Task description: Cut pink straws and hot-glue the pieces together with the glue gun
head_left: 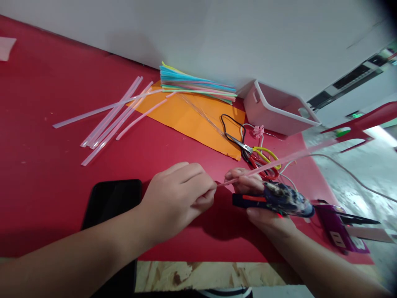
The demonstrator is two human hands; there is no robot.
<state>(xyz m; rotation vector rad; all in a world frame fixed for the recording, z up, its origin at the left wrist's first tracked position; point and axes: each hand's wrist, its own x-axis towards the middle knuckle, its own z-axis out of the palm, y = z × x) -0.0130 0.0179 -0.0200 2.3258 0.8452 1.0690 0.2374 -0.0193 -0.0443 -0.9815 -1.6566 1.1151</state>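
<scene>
My left hand [180, 194] is closed in a pinch on the near end of a long pink straw [279, 160], which slants up to the right above the red table [46, 165]. My right hand [263, 207] grips a dark blue glue gun [279, 199] with a red trigger, its nozzle pointing left toward the straw's near end. The fingers of that hand also touch the straw.
Clear glue sticks [108, 118] lie at the left, a bundle of coloured straws [198, 85] on an orange sheet [186, 118] behind. Scissors [248, 151] and wires sit beside a white basket [279, 109]. A black phone [113, 203] lies near the front edge, a purple power strip [338, 229] at right.
</scene>
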